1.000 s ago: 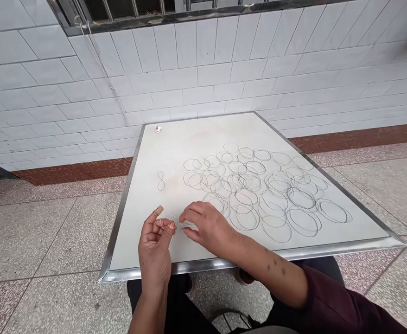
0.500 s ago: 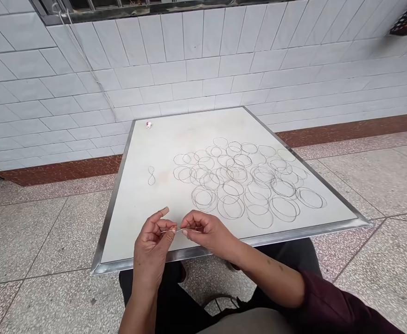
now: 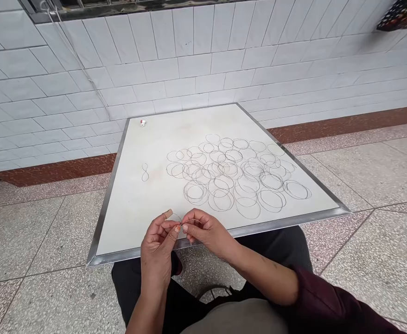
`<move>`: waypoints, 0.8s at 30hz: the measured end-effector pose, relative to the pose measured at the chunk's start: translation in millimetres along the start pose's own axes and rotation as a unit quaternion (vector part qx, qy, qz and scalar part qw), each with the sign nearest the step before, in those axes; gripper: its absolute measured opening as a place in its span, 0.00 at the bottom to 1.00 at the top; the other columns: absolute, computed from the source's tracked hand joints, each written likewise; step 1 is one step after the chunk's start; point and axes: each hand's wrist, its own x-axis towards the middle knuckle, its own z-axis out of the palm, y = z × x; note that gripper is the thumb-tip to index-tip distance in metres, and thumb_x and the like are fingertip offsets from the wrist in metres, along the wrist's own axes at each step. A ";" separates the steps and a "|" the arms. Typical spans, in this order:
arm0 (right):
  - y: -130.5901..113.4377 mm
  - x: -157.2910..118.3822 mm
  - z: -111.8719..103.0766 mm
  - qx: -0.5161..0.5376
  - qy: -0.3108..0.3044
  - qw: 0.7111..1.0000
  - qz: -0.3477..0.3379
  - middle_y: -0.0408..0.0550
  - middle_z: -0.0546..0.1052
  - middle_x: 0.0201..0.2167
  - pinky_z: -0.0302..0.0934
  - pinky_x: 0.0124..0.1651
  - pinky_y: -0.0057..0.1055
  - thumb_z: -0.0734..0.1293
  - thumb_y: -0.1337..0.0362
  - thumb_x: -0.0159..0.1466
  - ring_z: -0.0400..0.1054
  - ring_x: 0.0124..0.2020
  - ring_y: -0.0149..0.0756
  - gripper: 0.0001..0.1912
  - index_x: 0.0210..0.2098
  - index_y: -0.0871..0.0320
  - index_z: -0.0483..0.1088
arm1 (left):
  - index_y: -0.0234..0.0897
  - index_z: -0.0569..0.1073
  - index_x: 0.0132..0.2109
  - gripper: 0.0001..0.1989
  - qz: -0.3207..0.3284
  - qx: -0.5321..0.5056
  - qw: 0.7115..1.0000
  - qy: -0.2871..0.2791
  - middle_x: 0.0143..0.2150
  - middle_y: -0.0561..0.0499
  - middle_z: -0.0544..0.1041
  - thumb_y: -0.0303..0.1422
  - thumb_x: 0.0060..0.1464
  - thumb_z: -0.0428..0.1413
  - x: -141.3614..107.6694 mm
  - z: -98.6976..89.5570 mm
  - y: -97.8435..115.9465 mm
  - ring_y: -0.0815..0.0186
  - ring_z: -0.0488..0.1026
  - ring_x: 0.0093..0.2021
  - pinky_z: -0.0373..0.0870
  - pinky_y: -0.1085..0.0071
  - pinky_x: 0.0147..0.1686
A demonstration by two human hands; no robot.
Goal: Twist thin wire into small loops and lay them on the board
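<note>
Close to the near table edge, my left hand (image 3: 157, 243) and my right hand (image 3: 208, 233) meet fingertip to fingertip. Both pinch a thin wire (image 3: 178, 216); a short curved length of it arches up between them. The rest of this wire is hidden behind the fingers. A tan wrap covers one fingertip of my left hand. Beyond my hands, many loose thin wire rings (image 3: 228, 168) lie overlapping on the white table (image 3: 134, 208). To their left lies a single wire twisted into a figure eight (image 3: 145, 171).
The tabletop has a metal edging (image 3: 120, 254). A small white and red object (image 3: 143, 123) sits in its far left corner. Behind stands a white tiled wall (image 3: 196, 65) with a hanging cord (image 3: 81, 67). My legs are under the near edge.
The view has shifted a little, so the table appears further left. My hands have brought the wire from nearly straight to a raised curve, fingertips still together.
</note>
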 end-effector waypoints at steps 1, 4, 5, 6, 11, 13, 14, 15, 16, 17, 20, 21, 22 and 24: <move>0.8 -1.1 -0.3 0.020 -0.001 1.000 0.010 0.37 0.69 0.24 0.60 0.33 0.28 0.73 0.54 0.57 0.62 0.25 0.27 0.15 0.34 0.57 0.69 | 0.39 0.76 0.51 0.22 0.003 0.008 1.000 0.004 0.34 0.52 0.78 0.36 0.48 0.66 -0.9 0.5 -1.4 0.68 0.74 0.37 0.69 0.69 0.45; 3.6 -5.0 -1.9 0.074 -0.001 0.996 0.052 0.37 0.71 0.25 0.59 0.33 0.27 0.75 0.55 0.55 0.63 0.25 0.26 0.16 0.35 0.58 0.70 | 0.40 0.76 0.52 0.22 0.010 0.039 0.999 -0.006 0.32 0.54 0.77 0.36 0.48 0.65 -2.9 -0.2 -2.1 0.67 0.74 0.36 0.70 0.69 0.45; 4.3 -6.5 -2.5 0.087 0.000 0.994 0.068 0.38 0.71 0.25 0.59 0.33 0.27 0.75 0.55 0.54 0.63 0.25 0.25 0.17 0.35 0.58 0.70 | 0.41 0.76 0.52 0.22 0.010 0.048 0.999 -0.012 0.32 0.54 0.76 0.37 0.49 0.65 -3.5 -0.8 -1.5 0.68 0.74 0.36 0.70 0.69 0.45; 4.7 -8.0 -3.1 0.100 -0.001 0.992 0.083 0.38 0.71 0.26 0.59 0.34 0.27 0.76 0.55 0.54 0.63 0.25 0.25 0.17 0.35 0.58 0.70 | 0.42 0.76 0.53 0.22 0.011 0.058 0.998 -0.016 0.32 0.55 0.75 0.37 0.49 0.65 -4.3 -1.2 -0.6 0.68 0.73 0.35 0.70 0.69 0.44; 3.7 -14.7 -5.1 0.166 -0.020 0.979 0.120 0.40 0.73 0.29 0.61 0.36 0.26 0.77 0.56 0.54 0.65 0.27 0.25 0.17 0.36 0.58 0.71 | 0.43 0.76 0.55 0.23 0.017 0.090 0.996 -0.012 0.32 0.55 0.73 0.37 0.50 0.64 -9.3 0.8 4.1 0.69 0.72 0.33 0.71 0.70 0.42; 4.3 -16.3 -5.7 0.183 -0.021 0.975 0.121 0.41 0.73 0.30 0.62 0.35 0.26 0.76 0.56 0.56 0.65 0.29 0.25 0.16 0.35 0.58 0.71 | 0.42 0.76 0.55 0.23 0.014 0.096 0.995 -0.007 0.32 0.55 0.73 0.37 0.50 0.63 -11.3 3.5 5.9 0.68 0.71 0.33 0.71 0.70 0.41; 5.1 -16.8 -6.1 0.188 -0.019 0.974 0.121 0.41 0.73 0.30 0.62 0.35 0.25 0.75 0.56 0.56 0.65 0.29 0.25 0.15 0.35 0.58 0.71 | 0.43 0.76 0.55 0.23 0.012 0.097 0.995 -0.007 0.32 0.55 0.73 0.37 0.50 0.63 -12.2 5.0 6.7 0.68 0.71 0.33 0.71 0.70 0.40; 6.3 -17.1 -6.6 0.190 -0.015 0.974 0.121 0.41 0.73 0.30 0.62 0.34 0.25 0.75 0.56 0.56 0.65 0.28 0.25 0.15 0.34 0.58 0.71 | 0.43 0.76 0.55 0.23 0.009 0.096 0.995 -0.008 0.32 0.55 0.73 0.37 0.50 0.63 -12.8 6.5 7.3 0.68 0.71 0.33 0.71 0.70 0.40; 7.6 -17.3 -7.0 0.191 -0.009 0.974 0.120 0.41 0.73 0.30 0.62 0.33 0.24 0.75 0.56 0.57 0.65 0.28 0.25 0.15 0.34 0.59 0.72 | 0.43 0.76 0.55 0.23 0.004 0.092 0.996 -0.009 0.32 0.55 0.73 0.37 0.50 0.63 -13.3 8.0 7.6 0.68 0.71 0.33 0.71 0.71 0.39; 9.1 -17.3 -7.4 0.190 -0.003 0.975 0.119 0.41 0.73 0.30 0.62 0.33 0.24 0.75 0.56 0.56 0.65 0.28 0.25 0.15 0.34 0.59 0.72 | 0.43 0.76 0.54 0.23 -0.001 0.086 0.996 -0.009 0.32 0.55 0.73 0.36 0.50 0.63 -13.5 9.3 7.5 0.68 0.71 0.33 0.71 0.71 0.39; 12.5 -16.6 -8.2 0.185 0.015 0.976 0.112 0.41 0.72 0.29 0.62 0.32 0.25 0.76 0.56 0.54 0.64 0.28 0.26 0.15 0.34 0.58 0.72 | 0.42 0.76 0.53 0.22 -0.018 0.060 0.998 -0.006 0.32 0.55 0.73 0.37 0.49 0.64 -12.4 12.0 4.4 0.69 0.71 0.32 0.72 0.71 0.38; 13.1 -16.3 -8.3 0.184 0.021 0.977 0.108 0.41 0.72 0.29 0.62 0.32 0.25 0.77 0.56 0.54 0.64 0.28 0.26 0.15 0.34 0.58 0.72 | 0.41 0.76 0.53 0.23 -0.023 0.050 0.998 -0.005 0.31 0.55 0.73 0.37 0.49 0.64 -11.6 12.4 2.5 0.68 0.71 0.33 0.72 0.71 0.38; 13.4 -15.9 -8.2 0.183 0.026 0.977 0.103 0.41 0.72 0.28 0.62 0.32 0.26 0.77 0.56 0.53 0.64 0.28 0.26 0.15 0.33 0.58 0.72 | 0.41 0.76 0.53 0.23 -0.028 0.042 0.999 -0.006 0.31 0.55 0.73 0.37 0.49 0.64 -10.7 12.7 0.4 0.68 0.71 0.33 0.72 0.70 0.38; 13.7 -15.3 -7.9 0.178 0.033 0.979 0.095 0.40 0.72 0.28 0.61 0.32 0.26 0.77 0.56 0.53 0.64 0.27 0.26 0.16 0.33 0.58 0.71 | 0.40 0.76 0.53 0.23 -0.038 0.034 0.999 -0.006 0.31 0.55 0.73 0.38 0.49 0.65 -9.1 13.1 -3.9 0.68 0.72 0.33 0.72 0.70 0.38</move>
